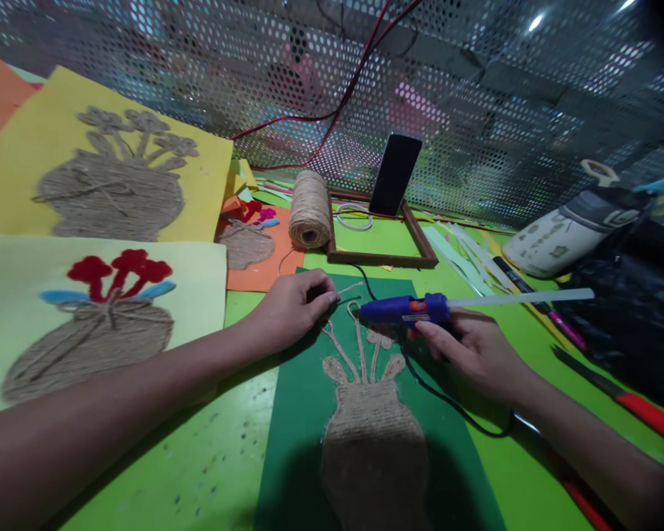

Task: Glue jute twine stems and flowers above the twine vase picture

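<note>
My right hand [479, 346] grips a blue hot glue gun [403, 310] with a long clear glue stick [520, 297] poking out of its back. Its nozzle points left, close to a small twine loop on top of a stem. Pinched in the fingers of my left hand [304, 306] is a short piece of twine [350, 287], its free end pointing right. Both hands are over a dark green sheet [299, 435] bearing a twine vase [373, 435] with stems, leaves and a twine flower [381, 338] partly behind the glue gun.
At left lie a yellow sheet [207, 184] and a pale sheet [199, 280] with twine vases. Behind are a twine spool [310, 210], a brown frame [381, 260] and a phone [397, 173]. Rightward sit a bottle [558, 232], marker [567, 330] and red-handled scissors [650, 417].
</note>
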Demonstrator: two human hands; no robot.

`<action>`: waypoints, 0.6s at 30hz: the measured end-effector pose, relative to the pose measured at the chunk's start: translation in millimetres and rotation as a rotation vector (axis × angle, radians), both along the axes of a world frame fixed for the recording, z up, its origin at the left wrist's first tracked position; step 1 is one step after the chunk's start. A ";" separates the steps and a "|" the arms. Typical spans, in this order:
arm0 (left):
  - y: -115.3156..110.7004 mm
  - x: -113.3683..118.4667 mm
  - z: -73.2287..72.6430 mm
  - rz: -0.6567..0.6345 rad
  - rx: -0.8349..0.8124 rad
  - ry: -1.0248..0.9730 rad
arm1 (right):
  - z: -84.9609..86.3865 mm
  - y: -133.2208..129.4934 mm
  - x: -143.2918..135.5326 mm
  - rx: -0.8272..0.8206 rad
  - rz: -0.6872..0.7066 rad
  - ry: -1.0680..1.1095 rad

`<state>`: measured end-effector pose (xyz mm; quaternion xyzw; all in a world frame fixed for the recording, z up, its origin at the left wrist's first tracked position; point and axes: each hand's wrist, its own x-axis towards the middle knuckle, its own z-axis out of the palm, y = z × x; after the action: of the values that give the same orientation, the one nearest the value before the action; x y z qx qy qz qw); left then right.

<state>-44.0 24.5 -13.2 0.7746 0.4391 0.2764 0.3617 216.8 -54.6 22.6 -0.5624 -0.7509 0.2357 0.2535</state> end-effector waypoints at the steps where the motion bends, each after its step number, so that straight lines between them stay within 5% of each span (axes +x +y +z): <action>1: -0.1 0.0 -0.1 -0.004 0.002 0.002 | -1.3 0.7 -1.0 0.008 -0.007 0.002; 18: -1.7 -0.3 2.0 0.000 0.006 0.027 | -2.1 -2.4 0.5 0.069 -0.057 -0.069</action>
<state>-44.2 22.8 -11.2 0.7791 0.4433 0.2673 0.3536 217.3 -57.0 20.5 -0.5821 -0.7507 0.1829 0.2533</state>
